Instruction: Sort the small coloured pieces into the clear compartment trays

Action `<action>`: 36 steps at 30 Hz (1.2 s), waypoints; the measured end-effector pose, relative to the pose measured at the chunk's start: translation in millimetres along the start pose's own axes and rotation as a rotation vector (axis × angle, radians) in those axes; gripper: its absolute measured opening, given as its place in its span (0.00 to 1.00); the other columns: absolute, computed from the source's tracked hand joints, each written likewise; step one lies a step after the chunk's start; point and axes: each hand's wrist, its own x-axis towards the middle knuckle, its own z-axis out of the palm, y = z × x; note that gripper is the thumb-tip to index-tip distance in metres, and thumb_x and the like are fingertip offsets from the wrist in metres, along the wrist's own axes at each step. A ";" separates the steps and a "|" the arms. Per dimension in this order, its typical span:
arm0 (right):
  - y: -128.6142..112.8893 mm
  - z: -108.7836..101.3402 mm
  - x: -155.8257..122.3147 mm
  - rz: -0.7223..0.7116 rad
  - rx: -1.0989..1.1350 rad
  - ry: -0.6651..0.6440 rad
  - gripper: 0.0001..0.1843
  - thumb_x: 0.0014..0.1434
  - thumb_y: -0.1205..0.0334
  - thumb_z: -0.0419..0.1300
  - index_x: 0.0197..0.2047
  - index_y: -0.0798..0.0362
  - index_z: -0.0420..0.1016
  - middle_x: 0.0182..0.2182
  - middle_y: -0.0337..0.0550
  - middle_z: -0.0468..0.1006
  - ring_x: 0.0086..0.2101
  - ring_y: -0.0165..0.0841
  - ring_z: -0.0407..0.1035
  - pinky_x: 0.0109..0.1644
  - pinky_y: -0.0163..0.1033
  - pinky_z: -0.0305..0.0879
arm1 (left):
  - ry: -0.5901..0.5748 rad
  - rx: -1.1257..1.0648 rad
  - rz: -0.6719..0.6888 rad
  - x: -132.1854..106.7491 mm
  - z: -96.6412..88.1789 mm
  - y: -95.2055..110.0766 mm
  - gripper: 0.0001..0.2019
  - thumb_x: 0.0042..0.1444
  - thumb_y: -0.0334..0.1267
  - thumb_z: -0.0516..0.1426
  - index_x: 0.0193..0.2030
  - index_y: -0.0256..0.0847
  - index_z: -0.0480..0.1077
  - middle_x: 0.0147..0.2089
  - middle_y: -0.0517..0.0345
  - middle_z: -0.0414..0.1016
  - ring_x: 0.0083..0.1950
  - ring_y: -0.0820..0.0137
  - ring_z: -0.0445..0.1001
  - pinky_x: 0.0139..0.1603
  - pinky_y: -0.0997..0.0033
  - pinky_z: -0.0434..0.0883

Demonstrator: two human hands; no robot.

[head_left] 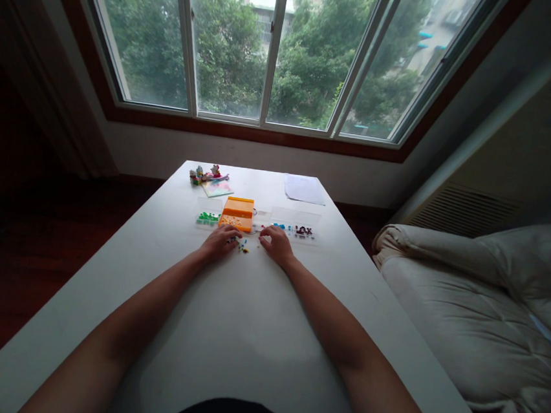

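Observation:
My left hand (222,241) rests on the table at the front of an open orange box (238,214), its fingers curled and drawn together. Small loose coloured pieces (243,247) lie beside its fingertips. My right hand (276,244) is to the right of them, thumb and forefinger bent toward each other. Whatever either hand holds is too small to make out. Left of the orange box, a clear tray holds green pieces (209,217). On the right, blue pieces (281,226) and dark brown pieces (303,231) lie in a clear tray, partly behind my right hand.
The white table (244,333) reaches toward a window. Small colourful figures (204,174) and a pastel card (217,188) are at its far left. White paper (304,188) lies at the far right. A cushioned pale sofa (441,307) stands right of the table.

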 end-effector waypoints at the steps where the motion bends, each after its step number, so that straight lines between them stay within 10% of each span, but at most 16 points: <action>1: 1.9 -2.5 0.8 0.026 -0.005 0.043 0.01 0.60 0.65 0.63 0.37 0.50 0.76 0.38 0.44 0.76 0.43 0.39 0.68 0.51 0.44 0.62 | -0.025 -0.007 0.016 0.1 0.2 2.0 0.14 0.62 0.40 0.58 0.53 0.47 0.77 0.57 0.50 0.74 0.60 0.59 0.69 0.64 0.54 0.67; 16: 57.3 -47.1 -0.1 0.611 -0.084 0.627 0.09 0.66 0.58 0.54 0.46 0.53 0.69 0.40 0.50 0.72 0.42 0.42 0.61 0.49 0.45 0.56 | -0.317 0.057 0.187 -5.1 18.1 37.1 0.32 0.65 0.52 0.56 0.74 0.48 0.57 0.76 0.47 0.53 0.76 0.52 0.51 0.74 0.46 0.53; 36: 7.3 -21.8 3.7 0.191 -0.025 0.425 0.15 0.71 0.55 0.49 0.46 0.52 0.75 0.41 0.49 0.75 0.44 0.42 0.66 0.55 0.47 0.61 | -0.292 0.095 0.195 11.6 39.1 47.2 0.33 0.66 0.55 0.53 0.73 0.45 0.57 0.76 0.48 0.52 0.77 0.55 0.49 0.76 0.48 0.48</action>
